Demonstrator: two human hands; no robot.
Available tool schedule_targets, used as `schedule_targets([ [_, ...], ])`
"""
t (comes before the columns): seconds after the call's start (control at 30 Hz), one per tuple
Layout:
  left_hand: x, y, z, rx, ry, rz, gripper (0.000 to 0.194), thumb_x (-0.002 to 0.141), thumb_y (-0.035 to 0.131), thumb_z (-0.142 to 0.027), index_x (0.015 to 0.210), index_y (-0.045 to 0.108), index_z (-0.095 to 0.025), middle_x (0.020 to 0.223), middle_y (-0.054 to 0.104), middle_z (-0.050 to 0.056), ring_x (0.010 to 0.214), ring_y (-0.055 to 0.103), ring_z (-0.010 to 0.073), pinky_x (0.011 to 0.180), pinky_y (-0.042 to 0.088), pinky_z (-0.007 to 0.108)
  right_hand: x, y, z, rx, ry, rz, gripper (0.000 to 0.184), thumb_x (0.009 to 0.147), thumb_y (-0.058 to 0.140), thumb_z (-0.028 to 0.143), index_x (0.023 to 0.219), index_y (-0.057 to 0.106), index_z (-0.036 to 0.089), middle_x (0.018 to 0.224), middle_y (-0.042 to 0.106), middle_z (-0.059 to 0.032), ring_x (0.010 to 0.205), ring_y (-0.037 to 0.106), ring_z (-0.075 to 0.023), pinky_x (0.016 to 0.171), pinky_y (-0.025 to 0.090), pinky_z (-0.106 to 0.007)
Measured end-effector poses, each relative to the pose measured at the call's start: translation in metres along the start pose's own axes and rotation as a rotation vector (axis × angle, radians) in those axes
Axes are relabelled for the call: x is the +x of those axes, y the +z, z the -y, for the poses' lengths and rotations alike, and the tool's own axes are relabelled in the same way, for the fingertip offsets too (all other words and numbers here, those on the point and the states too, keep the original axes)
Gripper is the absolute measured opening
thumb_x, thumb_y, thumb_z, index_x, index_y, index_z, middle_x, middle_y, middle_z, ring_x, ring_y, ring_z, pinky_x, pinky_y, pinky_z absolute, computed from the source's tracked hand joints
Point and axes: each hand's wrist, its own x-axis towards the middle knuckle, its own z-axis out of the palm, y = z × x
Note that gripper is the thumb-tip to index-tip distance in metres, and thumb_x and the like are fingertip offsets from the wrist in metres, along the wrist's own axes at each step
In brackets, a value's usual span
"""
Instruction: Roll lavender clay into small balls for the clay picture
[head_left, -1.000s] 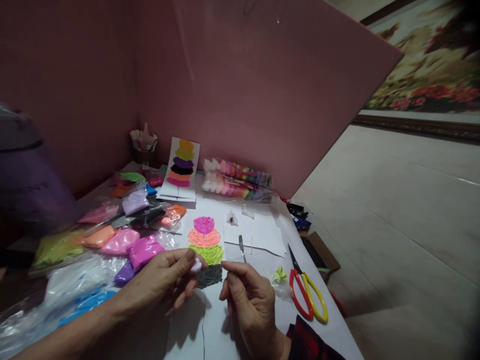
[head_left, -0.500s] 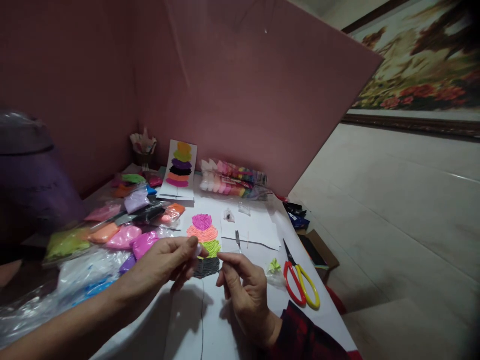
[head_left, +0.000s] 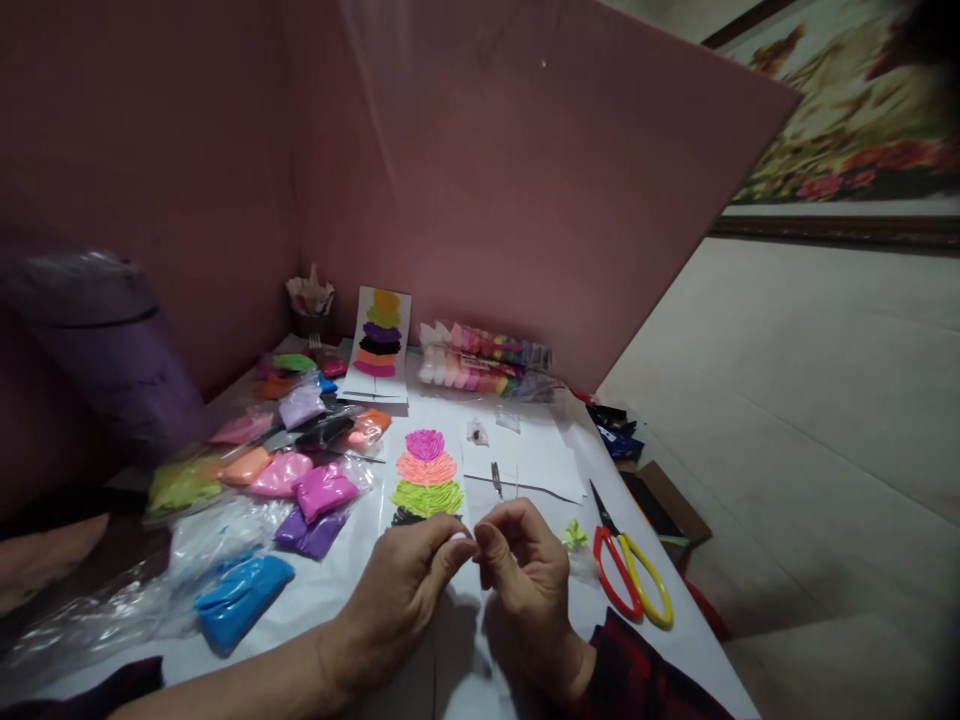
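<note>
Above the white paper, my left hand (head_left: pixel 416 570) pinches a small pale lump of clay (head_left: pixel 459 537) between thumb and fingertips. My right hand (head_left: pixel 525 570) is beside it with thumb and forefinger pressed together, its fingertips almost at the same lump; whatever it pinches is hidden. Just beyond my hands lies a feather-like shape of textured clay (head_left: pixel 427 468) in magenta, coral, lime and dark grey bands. My fingers cover part of the dark band. Behind it leans a picture card (head_left: pixel 381 335) with similar coloured bands.
Bagged coloured clay, including a blue pack (head_left: pixel 244 600) and a purple pack (head_left: pixel 311 533), spreads over the left side. Scissors (head_left: pixel 630 570) lie at right near a lime clay scrap (head_left: pixel 574 533). A small fork (head_left: pixel 496 478) rests on white paper (head_left: pixel 551 465). Clay packs (head_left: pixel 480 362) stand behind.
My left hand has moved right and down, bringing its fingertips close to my right hand's. The view has shifted slightly left, and the blue and purple packs are now uncovered.
</note>
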Motion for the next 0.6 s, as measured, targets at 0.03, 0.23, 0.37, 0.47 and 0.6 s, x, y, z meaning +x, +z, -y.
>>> schedule_targets([
  [0.03,-0.001,0.0,0.005,0.03,0.01,-0.003,0.029,0.093,0.043,-0.033,0.08,0.064,-0.017,0.07,0.063,0.004,0.066,0.056,0.0171,0.063,0.041,0.028,0.0,0.0,0.001,-0.009,0.0,0.002,0.019,0.087,0.06,0.031,0.075,0.055,0.017,0.058,0.049,0.0043,0.048,0.044,-0.0071,0.044,0.035,-0.019],
  [0.23,0.007,-0.007,0.013,-0.051,-0.015,-0.155,0.015,0.085,0.056,-0.022,0.098,0.061,-0.02,0.081,0.061,0.002,0.072,0.056,0.0171,0.065,0.043,0.027,0.002,0.004,0.005,0.011,0.066,0.026,0.015,0.089,0.057,0.031,0.089,0.06,0.017,0.065,0.055,0.0019,0.046,0.045,-0.0066,0.042,0.036,-0.019],
  [0.37,0.008,-0.01,0.01,-0.127,-0.11,-0.14,0.011,0.083,0.06,-0.029,0.076,0.057,-0.019,0.066,0.052,-0.002,0.06,0.048,0.0142,0.055,0.038,0.025,0.002,0.004,0.004,0.028,0.088,0.058,0.015,0.09,0.056,0.031,0.089,0.06,0.017,0.061,0.053,0.0031,0.044,0.043,-0.0063,0.041,0.034,-0.019],
  [0.47,0.005,-0.009,0.01,-0.139,-0.123,-0.056,0.03,0.089,0.048,-0.037,0.07,0.061,-0.018,0.062,0.055,0.0,0.059,0.049,0.0148,0.056,0.037,0.026,0.002,0.003,0.004,-0.028,0.058,0.117,0.016,0.091,0.053,0.03,0.088,0.061,0.017,0.059,0.052,0.0033,0.045,0.043,-0.0065,0.043,0.035,-0.019],
  [0.6,0.005,-0.005,0.014,-0.209,-0.174,-0.112,0.02,0.086,0.056,-0.031,0.096,0.067,-0.019,0.09,0.067,0.006,0.083,0.059,0.0206,0.074,0.043,0.03,0.003,0.001,0.006,-0.11,-0.028,0.149,0.015,0.091,0.053,0.029,0.087,0.062,0.018,0.061,0.054,0.0022,0.05,0.048,-0.0085,0.048,0.038,-0.02],
])
